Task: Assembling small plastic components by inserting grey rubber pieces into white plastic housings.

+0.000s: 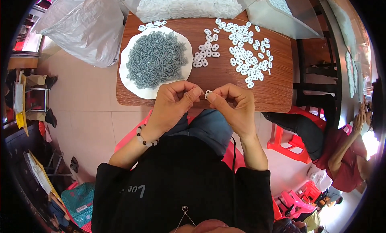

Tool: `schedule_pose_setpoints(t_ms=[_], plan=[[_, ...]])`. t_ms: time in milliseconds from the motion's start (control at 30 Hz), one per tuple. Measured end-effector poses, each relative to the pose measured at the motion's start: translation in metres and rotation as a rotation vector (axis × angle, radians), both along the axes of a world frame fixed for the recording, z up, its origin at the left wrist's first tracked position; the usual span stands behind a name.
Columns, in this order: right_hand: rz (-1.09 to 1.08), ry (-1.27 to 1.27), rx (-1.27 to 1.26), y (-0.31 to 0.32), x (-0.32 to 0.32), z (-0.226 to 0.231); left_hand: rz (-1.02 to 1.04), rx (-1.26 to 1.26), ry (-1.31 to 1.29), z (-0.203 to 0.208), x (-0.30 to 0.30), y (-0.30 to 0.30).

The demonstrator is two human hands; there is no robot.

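- Right hand [237,105] pinches a white piece [208,94] over the near edge of the table [277,97]
- Left hand [172,107], thumb and forefinger together, just beside it; cannot tell what's gripped
- Grey pieces [157,58] heaped on a plate [141,92]

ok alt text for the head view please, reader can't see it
A right hand pinches a small white piece above the near edge of a brown table, the left hand pinched close beside it. Beyond are a plate heaped with grey pieces, scattered white pieces to its right, and clear bins behind.
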State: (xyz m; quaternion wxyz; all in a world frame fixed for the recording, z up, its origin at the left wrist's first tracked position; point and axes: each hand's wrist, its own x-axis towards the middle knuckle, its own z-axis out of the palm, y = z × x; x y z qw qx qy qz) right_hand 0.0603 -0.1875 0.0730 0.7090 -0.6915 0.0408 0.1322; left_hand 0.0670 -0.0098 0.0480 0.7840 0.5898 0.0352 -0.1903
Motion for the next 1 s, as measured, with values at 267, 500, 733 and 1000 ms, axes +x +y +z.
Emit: schedule_pose_setpoints(t_ms=[267, 500, 733, 1000], plan=[[0.015, -0.087, -0.125, 0.001, 0.001, -0.006, -0.02, 0.108, -0.066, -0.002, 0.0, 0.001], [0.033, -0.098, -0.212, 0.004, 0.0, 0.001, 0.012, 0.269, -0.241, -0.006, -0.004, 0.001], [0.007, -0.063, -0.192, 0.009, -0.005, -0.001, 0.024, 0.35, -0.335, -0.011, -0.009, 0.002], [-0.068, -0.077, -0.077, 0.016, -0.012, -0.011, 0.108, 0.233, -0.288, -0.016, -0.015, -0.006]])
